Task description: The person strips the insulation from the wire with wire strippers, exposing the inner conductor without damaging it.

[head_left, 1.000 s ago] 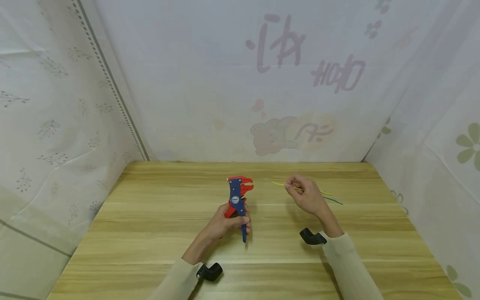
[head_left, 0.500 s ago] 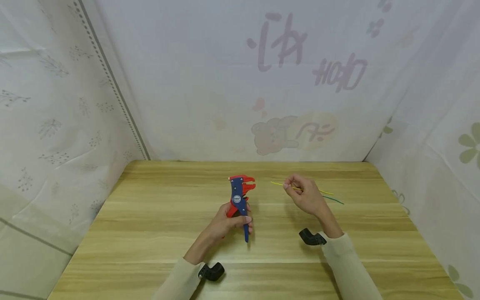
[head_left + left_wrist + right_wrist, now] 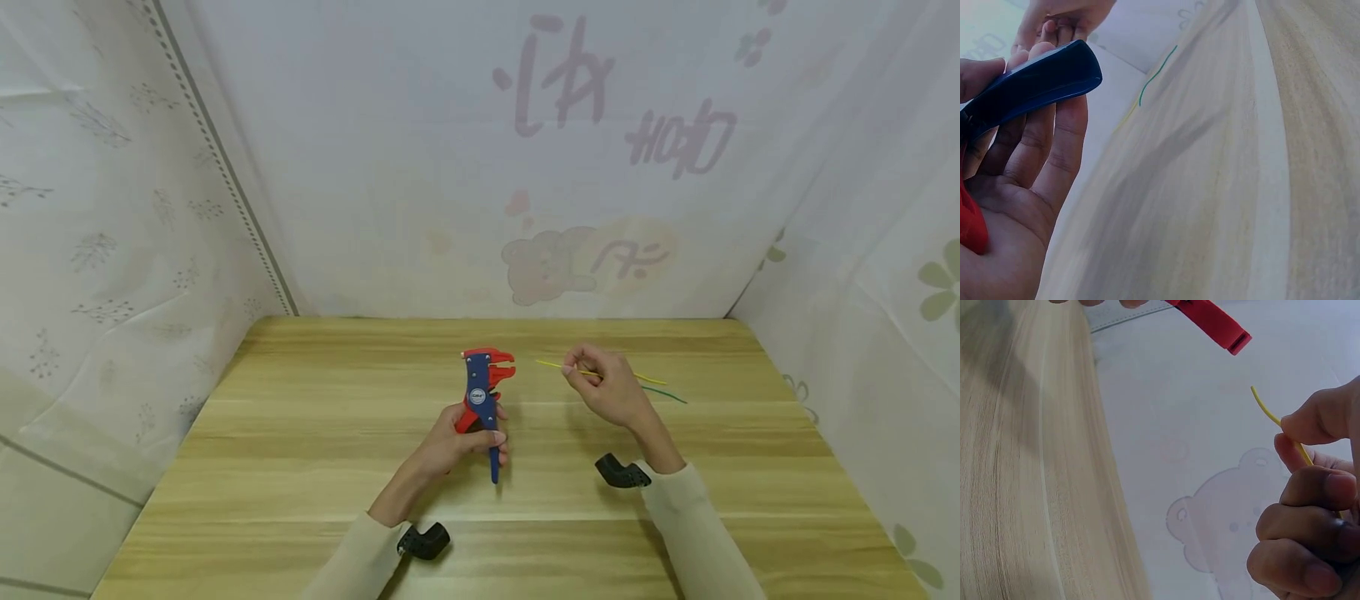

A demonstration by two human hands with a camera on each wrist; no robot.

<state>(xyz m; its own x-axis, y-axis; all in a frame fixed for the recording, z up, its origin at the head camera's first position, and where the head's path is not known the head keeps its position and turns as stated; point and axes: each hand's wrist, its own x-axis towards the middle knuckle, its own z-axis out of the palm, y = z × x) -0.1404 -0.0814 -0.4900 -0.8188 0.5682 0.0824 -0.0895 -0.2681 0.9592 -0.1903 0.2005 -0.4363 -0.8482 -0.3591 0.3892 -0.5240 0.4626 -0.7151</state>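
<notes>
My left hand [image 3: 450,442] grips the handles of a red and blue wire stripper [image 3: 477,392], held upright with its red jaws parted and facing right. In the left wrist view, a blue handle [image 3: 1041,84] crosses the curled fingers. My right hand [image 3: 611,387] pinches a yellow wire [image 3: 1266,411] between thumb and forefinger, the other fingers curled below. The wire's free end points left toward the stripper's jaws, a short gap apart. Behind the right hand, a green wire [image 3: 667,393] lies on the table beside another yellow length [image 3: 652,380].
The wood-grain table [image 3: 337,400] is bounded by a patterned cloth backdrop [image 3: 412,167] at the back and sides. Black angled mounts [image 3: 425,542] are worn at both wrists.
The wire stripper in my left hand has shifted slightly right. My right hand has brought the yellow wire a little left, so the gap between them is smaller.
</notes>
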